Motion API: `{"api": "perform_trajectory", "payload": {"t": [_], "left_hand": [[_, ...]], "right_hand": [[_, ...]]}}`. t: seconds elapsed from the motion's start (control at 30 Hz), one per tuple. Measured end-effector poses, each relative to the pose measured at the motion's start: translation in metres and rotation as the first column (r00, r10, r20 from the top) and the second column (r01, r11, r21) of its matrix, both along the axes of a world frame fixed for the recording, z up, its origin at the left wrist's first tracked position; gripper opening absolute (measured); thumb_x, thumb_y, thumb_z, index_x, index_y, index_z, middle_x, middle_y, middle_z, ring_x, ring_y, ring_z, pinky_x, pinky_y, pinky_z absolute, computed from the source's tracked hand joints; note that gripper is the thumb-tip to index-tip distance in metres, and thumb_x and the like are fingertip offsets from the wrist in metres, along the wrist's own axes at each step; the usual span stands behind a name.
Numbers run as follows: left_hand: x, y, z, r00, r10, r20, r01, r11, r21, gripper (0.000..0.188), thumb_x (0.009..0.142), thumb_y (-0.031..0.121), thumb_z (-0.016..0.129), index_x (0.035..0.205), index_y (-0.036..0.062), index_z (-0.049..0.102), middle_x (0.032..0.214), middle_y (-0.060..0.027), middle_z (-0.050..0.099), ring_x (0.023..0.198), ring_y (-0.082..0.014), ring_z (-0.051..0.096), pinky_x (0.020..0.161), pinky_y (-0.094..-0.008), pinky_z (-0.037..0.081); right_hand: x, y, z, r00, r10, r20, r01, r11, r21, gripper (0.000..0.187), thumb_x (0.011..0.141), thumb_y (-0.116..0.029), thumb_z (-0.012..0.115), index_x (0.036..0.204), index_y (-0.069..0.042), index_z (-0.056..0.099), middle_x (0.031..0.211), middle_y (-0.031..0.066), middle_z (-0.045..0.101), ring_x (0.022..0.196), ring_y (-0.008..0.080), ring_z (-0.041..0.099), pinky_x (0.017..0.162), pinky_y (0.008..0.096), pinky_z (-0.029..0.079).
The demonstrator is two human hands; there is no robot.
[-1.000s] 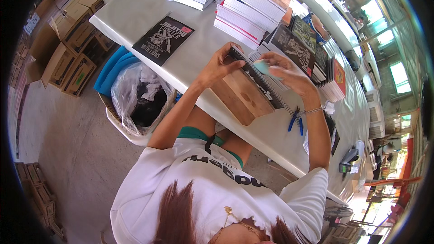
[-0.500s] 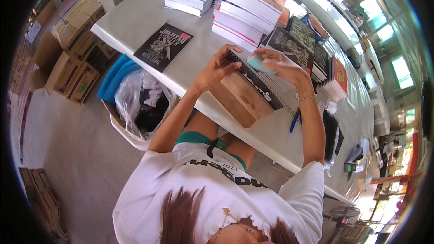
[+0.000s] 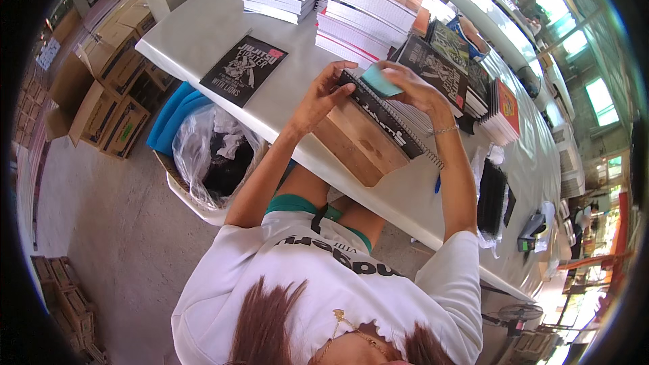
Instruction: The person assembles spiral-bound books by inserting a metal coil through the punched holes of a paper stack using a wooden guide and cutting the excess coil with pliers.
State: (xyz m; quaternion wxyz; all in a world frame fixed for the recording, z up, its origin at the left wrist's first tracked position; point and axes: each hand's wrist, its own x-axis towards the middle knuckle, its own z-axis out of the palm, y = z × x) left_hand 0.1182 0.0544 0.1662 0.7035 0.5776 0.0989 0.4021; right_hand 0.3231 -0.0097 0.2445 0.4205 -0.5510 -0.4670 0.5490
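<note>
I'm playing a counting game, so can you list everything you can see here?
Table: one, white, before the person
Held notebook: one, black, between the hands
Flat notebook: one, black, table's left
Notebook stacks: several, white page edges, table's far side
Red-covered stack: one, red and white, table's right
Teal pad: one, teal, right hand
Wooden piece: at least one, brown, beside the held notebook
Bin: one, white, floor, left
Plastic bag: one, clear, in the bin
Cardboard boxes: several, brown, floor, far left
Fan: one, dark, lower right
Background things: too small to count
Shirt: one, white, on the person
Left hand: one, bare, gripping the held notebook
Right hand: one, bare, holding the teal pad
</note>
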Motion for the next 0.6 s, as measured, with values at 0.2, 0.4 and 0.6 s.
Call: {"api": "perform_trajectory", "payload": {"t": [0.2, 0.4, 0.6], "left_hand": [[0.004, -0.004, -0.001, 0.998, -0.044, 0.033, 0.045, 0.998, -0.048, 0.039, 0.092, 0.011, 0.062, 0.128, 0.0097, 0.049, 0.096, 0.0018, 0.053, 0.093, -0.0070, 0.051, 0.083, -0.0245, 0.042], [0.006, -0.002, -0.003, 0.999, -0.051, -0.011, 0.051, 0.999, -0.006, 0.036, 0.090, 0.013, 0.064, 0.124, 0.0064, 0.052, 0.094, 0.0022, 0.057, 0.087, -0.0077, 0.053, 0.083, -0.0243, 0.043], [0.018, -0.013, -0.020, 0.995, 0.101, 0.011, -0.101, 0.995, 0.014, 0.018, 0.086, 0.009, 0.069, 0.099, 0.0053, 0.056, 0.091, 0.0023, 0.056, 0.081, -0.0059, 0.050, 0.075, -0.0226, 0.042]], "right_hand": [[0.017, 0.012, -0.005, 0.760, 0.291, 0.581, -0.205, 0.956, -0.212, 0.044, 0.088, -0.037, 0.064, 0.120, -0.008, 0.056, 0.103, 0.0003, 0.061, 0.079, 0.0077, 0.056, 0.067, 0.0206, 0.046], [0.020, -0.008, -0.016, 0.877, 0.226, 0.423, -0.197, 0.974, -0.113, 0.046, 0.087, -0.044, 0.064, 0.118, -0.010, 0.057, 0.105, 0.0006, 0.060, 0.092, 0.0087, 0.054, 0.077, 0.0260, 0.046], [0.076, -0.078, -0.068, 0.645, 0.111, 0.756, -0.043, 0.993, -0.109, 0.042, 0.081, -0.023, 0.068, 0.118, -0.007, 0.057, 0.106, 0.0084, 0.062, 0.097, 0.0177, 0.057, 0.082, 0.0305, 0.047]]}}
